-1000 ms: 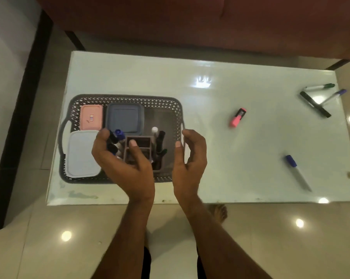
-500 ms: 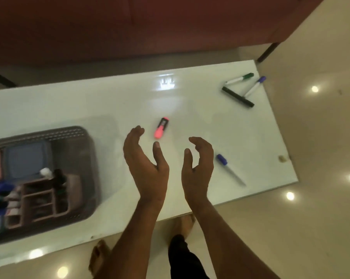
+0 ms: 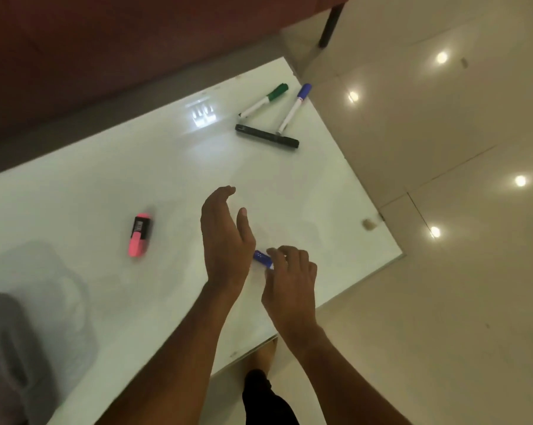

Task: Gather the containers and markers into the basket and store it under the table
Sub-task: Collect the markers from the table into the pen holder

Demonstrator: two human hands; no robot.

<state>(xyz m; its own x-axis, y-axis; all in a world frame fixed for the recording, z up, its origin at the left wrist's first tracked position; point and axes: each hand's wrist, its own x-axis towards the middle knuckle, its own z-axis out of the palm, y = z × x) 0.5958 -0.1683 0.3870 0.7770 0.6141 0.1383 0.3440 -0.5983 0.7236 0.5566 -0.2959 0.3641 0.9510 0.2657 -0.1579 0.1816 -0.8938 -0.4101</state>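
Blue-capped marker [image 3: 262, 259] at the near right part of the white table [image 3: 75, 210]: our right hand [image 3: 291, 277] is down on it, fingers curled over the barrel, only the cap end visible. We cannot tell whether the fingers have closed round it or only touch it. Left hand [image 3: 225, 237] hovers just beside, fingers relaxed, holding nothing.

Step in hand, as we judge it: collecting loose markers. Not yet gathered: pink highlighter [image 3: 140, 234] to the left; green marker [image 3: 263, 100], a second blue marker [image 3: 294, 108] and black marker [image 3: 266, 136] grouped near the far right corner, well apart from our hands. Basket [image 3: 7, 338] is a blurred grey shape at the lower left edge.

Next move calls for a firm pinch on the barrel, a lift, then a carry leftward to the basket.
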